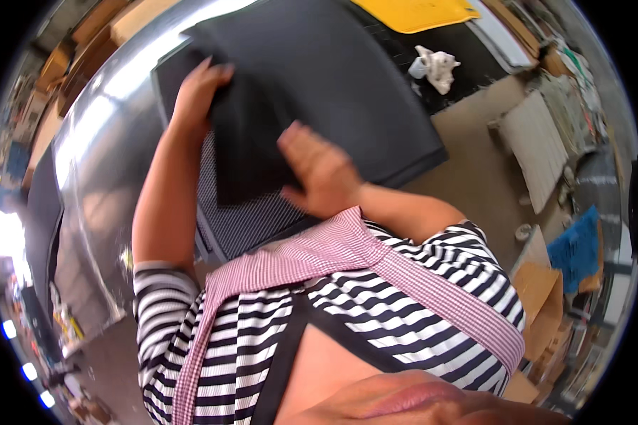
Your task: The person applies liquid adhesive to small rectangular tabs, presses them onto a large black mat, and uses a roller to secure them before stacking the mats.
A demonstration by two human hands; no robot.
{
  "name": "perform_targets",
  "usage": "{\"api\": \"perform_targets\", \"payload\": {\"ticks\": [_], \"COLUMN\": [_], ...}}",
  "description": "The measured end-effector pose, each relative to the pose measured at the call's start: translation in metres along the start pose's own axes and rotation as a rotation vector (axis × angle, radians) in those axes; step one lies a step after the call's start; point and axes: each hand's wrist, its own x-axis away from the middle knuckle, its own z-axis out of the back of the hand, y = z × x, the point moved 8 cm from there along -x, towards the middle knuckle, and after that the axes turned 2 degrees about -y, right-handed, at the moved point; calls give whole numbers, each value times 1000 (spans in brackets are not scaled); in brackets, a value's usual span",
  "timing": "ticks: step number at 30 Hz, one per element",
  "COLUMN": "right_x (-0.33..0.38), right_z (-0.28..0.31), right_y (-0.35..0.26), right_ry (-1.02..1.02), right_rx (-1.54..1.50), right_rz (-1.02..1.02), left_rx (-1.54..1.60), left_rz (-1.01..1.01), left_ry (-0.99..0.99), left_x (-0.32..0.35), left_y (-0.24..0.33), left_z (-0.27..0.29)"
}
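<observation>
A large, smooth black sheet lies on a stack of dark sheets in front of me. From under its near left part shows a dark sheet with a fine striped pattern. At the left edge of the black sheet, my left hand is closed on the edge; some of its fingers are hidden and the hand is slightly blurred. My right hand is over the near middle of the same sheet, fingers stretched out and smeared a little by motion. Whether its palm presses on the sheet is hard to make out.
Left of the stack is a shiny metallic surface. Beyond the stack lie a yellow sheet and a crumpled white cloth. To the right stand a pale panel, a blue piece and cardboard.
</observation>
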Motion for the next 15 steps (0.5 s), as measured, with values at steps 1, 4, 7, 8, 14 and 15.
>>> {"api": "perform_targets", "payload": {"ticks": [1, 4, 7, 8, 14, 15], "right_x": [-8, -9, 34, 44, 189, 208], "right_z": [58, 228, 376, 396, 500, 453], "right_y": [13, 144, 308, 336, 504, 502], "right_ry": [189, 575, 951, 983, 1081, 1197], "right_rx": [75, -158, -164, -248, 318, 145], "right_rz": [-9, -673, -516, -529, -859, -939], "left_rx": [60, 312, -476, -737, -1290, -1297], "left_rz": [-131, -443, -675, -553, -9, 35], "left_ry": [-173, -796, -465, -340, 533, 643], "left_x": [-6, 26, 14, 38, 208, 255], "left_y": [28, 108, 73, 52, -143, -152], "left_z": [-44, -164, -113, -102, 150, 148]}}
